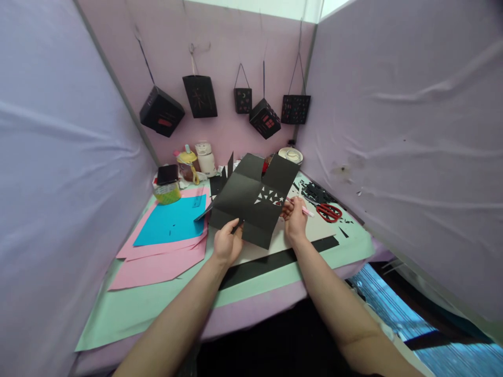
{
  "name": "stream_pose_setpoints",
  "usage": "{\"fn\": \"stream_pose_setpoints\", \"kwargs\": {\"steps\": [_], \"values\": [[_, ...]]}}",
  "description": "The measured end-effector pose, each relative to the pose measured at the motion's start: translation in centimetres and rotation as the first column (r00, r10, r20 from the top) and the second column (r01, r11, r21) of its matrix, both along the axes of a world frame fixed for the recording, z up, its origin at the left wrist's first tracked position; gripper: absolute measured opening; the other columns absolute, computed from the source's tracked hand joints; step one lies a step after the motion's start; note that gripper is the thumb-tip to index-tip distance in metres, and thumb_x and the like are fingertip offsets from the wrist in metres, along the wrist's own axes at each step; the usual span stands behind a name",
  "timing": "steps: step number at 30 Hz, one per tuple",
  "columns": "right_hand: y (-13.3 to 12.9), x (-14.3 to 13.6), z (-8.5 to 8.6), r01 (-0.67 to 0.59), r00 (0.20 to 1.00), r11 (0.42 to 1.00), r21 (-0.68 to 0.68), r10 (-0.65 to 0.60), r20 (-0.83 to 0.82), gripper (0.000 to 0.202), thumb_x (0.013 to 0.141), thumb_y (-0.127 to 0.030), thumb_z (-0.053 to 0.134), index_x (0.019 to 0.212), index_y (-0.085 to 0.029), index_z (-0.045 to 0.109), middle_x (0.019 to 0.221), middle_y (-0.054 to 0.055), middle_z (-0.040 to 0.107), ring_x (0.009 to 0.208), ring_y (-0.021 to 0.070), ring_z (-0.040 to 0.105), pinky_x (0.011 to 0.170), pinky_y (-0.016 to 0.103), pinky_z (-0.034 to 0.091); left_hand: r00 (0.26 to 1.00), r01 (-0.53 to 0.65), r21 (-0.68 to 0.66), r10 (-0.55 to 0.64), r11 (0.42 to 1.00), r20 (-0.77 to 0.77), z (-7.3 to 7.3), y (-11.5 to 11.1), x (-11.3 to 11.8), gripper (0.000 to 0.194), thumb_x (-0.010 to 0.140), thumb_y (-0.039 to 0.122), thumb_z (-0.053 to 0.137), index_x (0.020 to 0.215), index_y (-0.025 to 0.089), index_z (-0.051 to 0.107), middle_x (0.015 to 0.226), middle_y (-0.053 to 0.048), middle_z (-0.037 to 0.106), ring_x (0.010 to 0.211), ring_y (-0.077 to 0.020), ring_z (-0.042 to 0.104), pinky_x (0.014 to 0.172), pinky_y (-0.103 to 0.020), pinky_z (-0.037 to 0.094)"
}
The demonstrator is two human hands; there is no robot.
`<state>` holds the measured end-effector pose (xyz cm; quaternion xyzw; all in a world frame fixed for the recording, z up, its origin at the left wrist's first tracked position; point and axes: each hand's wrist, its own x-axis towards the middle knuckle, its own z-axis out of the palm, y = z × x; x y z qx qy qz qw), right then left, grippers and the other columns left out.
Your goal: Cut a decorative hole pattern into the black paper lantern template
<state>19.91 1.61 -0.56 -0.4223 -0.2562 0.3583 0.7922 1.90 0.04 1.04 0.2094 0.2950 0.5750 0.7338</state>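
A folded sheet of black card (238, 196) is held up over the bench (98, 319), a patch of small cut-outs on its right side.
From where I stand, the two hands are apart: the left hand (229, 242) pinches the card's near edge, thumb on top, while the right hand (295, 217) is curled around a slim pink-and-white pen (308, 211) just beside the card's right edge; whether those fingers touch the card I can't tell. Beneath the card lies a pale board (314, 233). To the card's right are red-handled scissors (329, 212) and a heap of black scraps (316, 192); to its left, a blue sheet (168, 220) on pink sheets (157, 272). Beyond the card stands a white bottle (207, 159), with black boxes (162, 111) hanging above.
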Motion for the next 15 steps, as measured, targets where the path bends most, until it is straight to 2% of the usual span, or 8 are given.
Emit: {"fn": "stream_pose_setpoints", "kwargs": {"steps": [3, 6, 9, 11, 15], "values": [[-0.1, -0.1, 0.0, 0.002, 0.997, 1.000, 0.014, -0.003, 0.076, 0.037, 0.073, -0.047, 0.067, 0.090, -0.025, 0.042, 0.064, -0.007, 0.051, 0.054, 0.0115, 0.053, 0.048, 0.022, 0.038, 0.996, 0.084, -0.044, -0.082, 0.996, 0.038, -0.1, 0.0, 0.0, 0.015, 0.073, 0.016, 0.061, 0.084, 0.012, 0.070, 0.090, -0.011, 0.072, 0.100, -0.0268, 0.067, 0.092, -0.042, 0.053], [-0.3, 0.0, -0.2, 0.049, 0.975, 0.998, 0.038, -0.056, 0.214, 0.041, 0.070, -0.041, 0.072, 0.094, -0.025, 0.043, 0.063, -0.008, 0.046, 0.060, 0.0126, 0.054, 0.052, 0.023, 0.039, 0.994, 0.102, 0.006, -0.102, 0.995, 0.031, 0.2, -0.2, -0.1, 0.016, 0.070, 0.014, 0.065, 0.084, 0.011, 0.070, 0.087, -0.009, 0.073, 0.097, -0.0237, 0.067, 0.092, -0.038, 0.052], [-0.1, 0.4, -0.7, 0.106, 0.954, 0.993, 0.044, -0.114, 0.278, 0.037, 0.073, -0.041, 0.069, 0.093, -0.024, 0.043, 0.065, -0.008, 0.045, 0.058, 0.0120, 0.050, 0.054, 0.024, 0.040, 0.995, 0.071, 0.170, -0.082, 0.983, 0.059, 1.0, -0.3, -0.5, 0.024, 0.071, 0.014, 0.067, 0.094, 0.019, 0.069, 0.096, -0.003, 0.073, 0.104, -0.0208, 0.065, 0.093, -0.037, 0.050], [0.1, 0.7, -1.0, 0.126, 0.946, 0.991, 0.042, -0.133, 0.297, 0.035, 0.074, -0.041, 0.067, 0.093, -0.024, 0.042, 0.066, -0.008, 0.045, 0.056, 0.0119, 0.048, 0.054, 0.025, 0.040, 0.992, 0.062, 0.265, -0.089, 0.962, 0.092, 1.7, 0.0, -1.1, 0.026, 0.077, 0.023, 0.064, 0.103, 0.025, 0.066, 0.106, -0.001, 0.071, 0.110, -0.0214, 0.062, 0.093, -0.039, 0.050], [0.3, 0.9, -1.5, 0.150, 0.920, 0.988, 0.048, -0.157, 0.358, 0.032, 0.076, -0.042, 0.063, 0.093, -0.024, 0.042, 0.066, -0.007, 0.043, 0.058, 0.0132, 0.050, 0.058, 0.028, 0.043, 0.996, -0.037, 0.283, 0.011, 0.958, 0.093, 2.8, 1.1, -2.5, 0.033, 0.080, 0.037, 0.059, 0.111, 0.028, 0.062, 0.108, -0.003, 0.070, 0.102, -0.0201, 0.064, 0.084, -0.032, 0.052]]}}
